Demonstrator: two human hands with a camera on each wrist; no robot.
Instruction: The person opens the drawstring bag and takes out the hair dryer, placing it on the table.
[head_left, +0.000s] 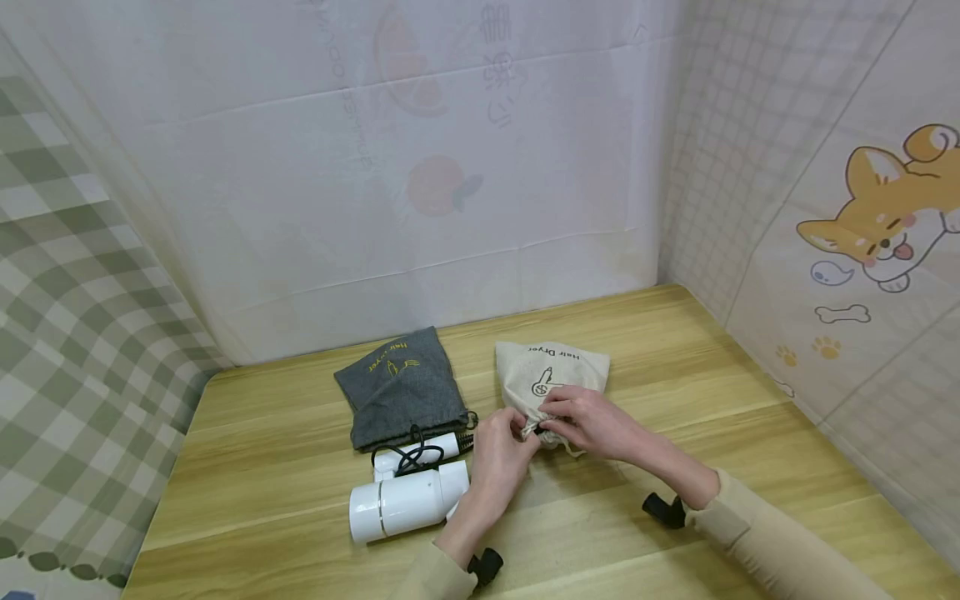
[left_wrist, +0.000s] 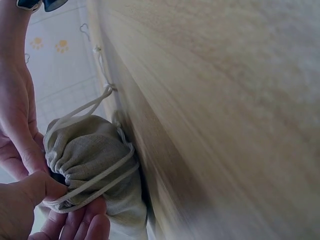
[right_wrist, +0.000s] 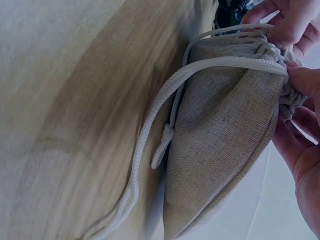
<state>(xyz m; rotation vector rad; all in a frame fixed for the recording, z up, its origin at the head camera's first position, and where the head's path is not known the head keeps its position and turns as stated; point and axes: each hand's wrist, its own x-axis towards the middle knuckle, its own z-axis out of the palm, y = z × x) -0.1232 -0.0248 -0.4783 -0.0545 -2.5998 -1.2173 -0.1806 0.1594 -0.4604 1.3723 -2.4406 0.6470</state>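
Note:
A cream drawstring pouch [head_left: 581, 373] printed "Hair Dryer" lies on the table with its gathered mouth toward me. My left hand [head_left: 498, 458] pinches the left side of that mouth between thumb and fingers. From the other side, my right hand [head_left: 600, 423] grips the bunched cloth. White drawstring cord [right_wrist: 220, 62] trails from the mouth onto the table in the right wrist view. In the left wrist view, a loop of cord [left_wrist: 100, 175] runs past the left thumb, and a small dark gap shows in the gathers. What is inside the pouch is hidden.
A white hair dryer [head_left: 408, 502] with its black cord [head_left: 412, 457] bundled lies left of my left forearm. Behind it rests a dark grey drawstring pouch [head_left: 408, 396]. The wooden table [head_left: 262, 467] meets printed cloth walls at the back and right.

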